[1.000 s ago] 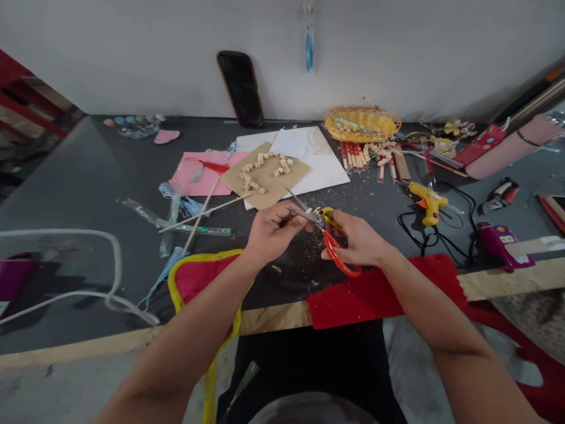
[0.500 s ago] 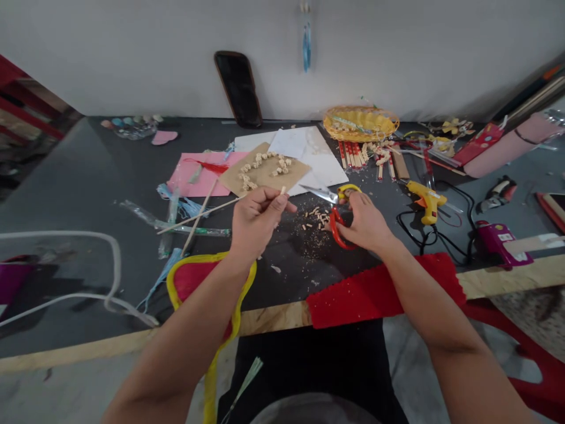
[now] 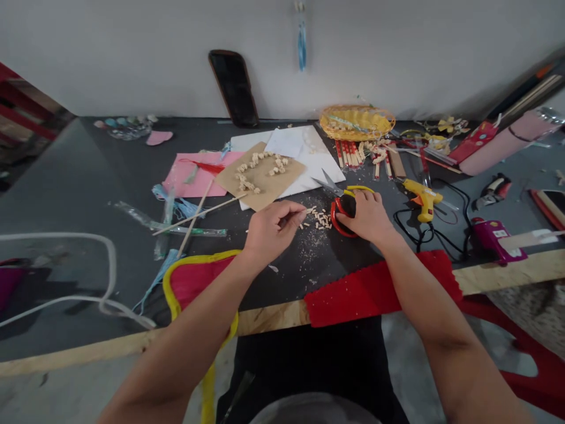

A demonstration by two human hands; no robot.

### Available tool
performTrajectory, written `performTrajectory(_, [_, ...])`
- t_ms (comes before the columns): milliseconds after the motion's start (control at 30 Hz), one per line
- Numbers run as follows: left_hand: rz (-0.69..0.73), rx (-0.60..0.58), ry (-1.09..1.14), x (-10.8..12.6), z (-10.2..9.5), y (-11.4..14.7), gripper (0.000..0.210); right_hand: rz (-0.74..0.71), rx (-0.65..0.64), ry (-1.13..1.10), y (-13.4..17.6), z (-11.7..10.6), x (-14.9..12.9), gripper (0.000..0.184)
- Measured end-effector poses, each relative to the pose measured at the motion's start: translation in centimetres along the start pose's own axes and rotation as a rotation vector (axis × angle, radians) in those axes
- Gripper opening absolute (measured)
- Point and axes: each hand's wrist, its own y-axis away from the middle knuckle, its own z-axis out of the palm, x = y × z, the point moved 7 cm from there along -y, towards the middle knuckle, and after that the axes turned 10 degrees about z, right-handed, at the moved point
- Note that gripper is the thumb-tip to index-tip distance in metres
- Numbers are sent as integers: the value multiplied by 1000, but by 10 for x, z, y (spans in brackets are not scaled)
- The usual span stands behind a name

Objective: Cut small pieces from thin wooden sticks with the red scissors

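My left hand (image 3: 274, 231) is closed in a pinch at the left edge of a small pile of cut stick pieces (image 3: 323, 220). A short pale stick piece (image 3: 309, 210) shows at its fingertips. My right hand (image 3: 372, 215) holds scissors (image 3: 339, 215) with one red and one yellow handle, low over the table to the right of the pile. Their blades are spread and point away and to the left. Behind the hands, a brown card (image 3: 278, 184) carries knobbly beige pieces (image 3: 256, 158) laid in a curved line.
A yellow basket (image 3: 357, 122) and red-wrapped stick bundles (image 3: 348, 154) are at the back. To the right are a yellow glue gun (image 3: 421, 197) with black cord and a pink bottle (image 3: 507, 141). A phone (image 3: 233, 88) leans on the wall. Red felt (image 3: 353, 299) overlaps the front edge.
My left hand has moved right and slightly down, to the pile. My right hand has lowered a little and shifted right with the scissors, whose blades are now wider apart.
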Motion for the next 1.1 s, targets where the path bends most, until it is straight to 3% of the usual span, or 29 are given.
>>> performTrajectory(400, [142, -34, -31, 2, 7, 1, 12, -71, 2, 1, -1, -6, -2, 55])
performTrajectory(500, [154, -44, -38, 2, 9, 2, 12, -77, 76, -87, 2, -19, -4, 43])
performTrajectory(600, [172, -57, -46, 2, 12, 2, 12, -199, 111, -310, 11, -31, -19, 30])
performTrajectory(767, [220, -76, -63, 4, 16, 2, 12, -429, -88, -670, 31, -26, -52, 22])
performTrajectory(933, [256, -111, -53, 9, 20, 3, 11, -355, -214, -831, 35, -14, -56, 22])
performTrajectory(1100, [293, -105, -13, 12, 20, 4, 10, -238, -482, -1071, 34, 1, -58, 29])
